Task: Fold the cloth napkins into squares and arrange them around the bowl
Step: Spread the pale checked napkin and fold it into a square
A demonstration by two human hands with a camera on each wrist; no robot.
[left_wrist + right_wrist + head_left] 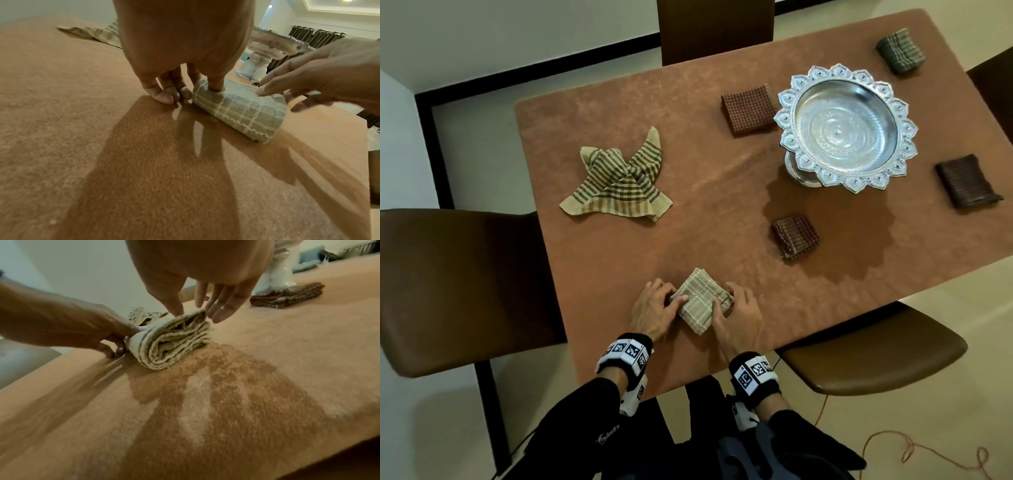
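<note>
A beige checked napkin (700, 301) (242, 112) (170, 344), folded into a thick small square, lies near the table's front edge. My left hand (654, 308) (174, 91) pinches its left edge, thumb on top and curled fingers against the side. The thumb of my right hand (736, 315) (200, 301) presses on the napkin's right side, and its fingers stay straight, just off the cloth. The silver pedestal bowl (846, 126) stands at the back right. Folded napkins lie around it: red-brown (750, 109), green (900, 51), dark brown (967, 181) and brown plaid (795, 235).
A striped napkin (616, 181) lies loosely spread at the left middle of the brown table (688, 222). Brown chairs stand at the left (458, 281), the front right (876, 356) and the far side (715, 31). An orange cable (893, 452) trails on the floor.
</note>
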